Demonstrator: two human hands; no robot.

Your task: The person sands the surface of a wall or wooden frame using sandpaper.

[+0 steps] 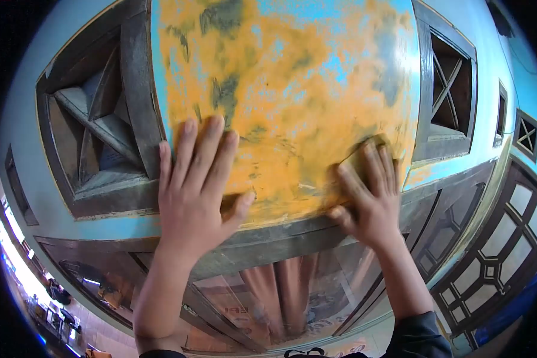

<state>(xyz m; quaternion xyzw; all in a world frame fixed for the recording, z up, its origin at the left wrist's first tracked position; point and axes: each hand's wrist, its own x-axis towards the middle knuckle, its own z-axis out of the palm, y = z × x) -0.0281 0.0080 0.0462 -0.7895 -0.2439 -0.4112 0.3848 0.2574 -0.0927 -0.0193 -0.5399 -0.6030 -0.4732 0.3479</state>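
An upright wall panel (292,107) shows orange with blue and dark patches. My left hand (197,197) lies flat against its lower left part, fingers spread and pointing up, with nothing in it. Lower right on the panel, my right hand (370,197) presses a thin yellowish-brown pad (357,163) against the surface. The fingers lie over the pad, and its upper left edge shows beside them. The pad's underside is hidden.
Dark wooden vent frames with crossed bars flank the panel, one at the left (95,125) and one at the right (450,86). A wooden beam (280,241) runs below, above glass with a curtain (280,292). A paneled door (492,256) stands at the right.
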